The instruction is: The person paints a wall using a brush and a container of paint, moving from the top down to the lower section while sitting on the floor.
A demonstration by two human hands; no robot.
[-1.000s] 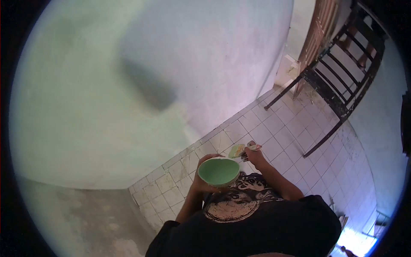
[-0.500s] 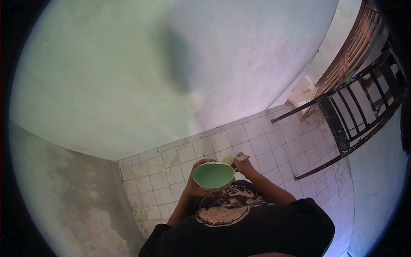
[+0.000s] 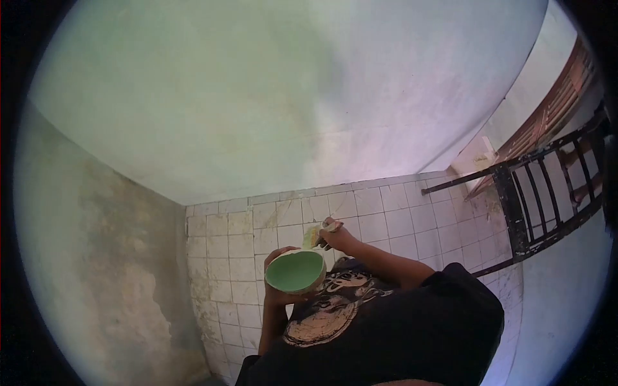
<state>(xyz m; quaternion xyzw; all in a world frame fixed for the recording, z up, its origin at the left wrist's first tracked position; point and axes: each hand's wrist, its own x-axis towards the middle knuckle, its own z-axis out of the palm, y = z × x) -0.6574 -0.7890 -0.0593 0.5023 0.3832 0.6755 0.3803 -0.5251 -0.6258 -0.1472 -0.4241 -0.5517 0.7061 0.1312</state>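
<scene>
My left hand (image 3: pixel 278 297) is wrapped round the side of a bowl (image 3: pixel 320 282) holding light green paint (image 3: pixel 295 271). It keeps the bowl in front of my dark printed shirt, with the fingers partly hidden by it. My right hand (image 3: pixel 336 237) is closed on the handle of a paintbrush (image 3: pixel 311 237), just beyond the bowl's far right rim. Yellowish-green colour shows on the brush head, which is outside the bowl. The wall (image 3: pixel 244 96) ahead is pale green on the left and whitish-lilac on the right.
A dark metal frame with bars (image 3: pixel 541 193) stands at the right, with legs reaching over the white tiled floor (image 3: pixel 244 244). Behind it is a reddish-brown slatted piece (image 3: pixel 547 116). The left wall (image 3: pixel 129 270) is stained and peeling low down.
The view has turned right and tilted. Both hands, with bowl and brush, now appear further left. The brush has lifted away from the bowl's rim and its head shows more clearly.
</scene>
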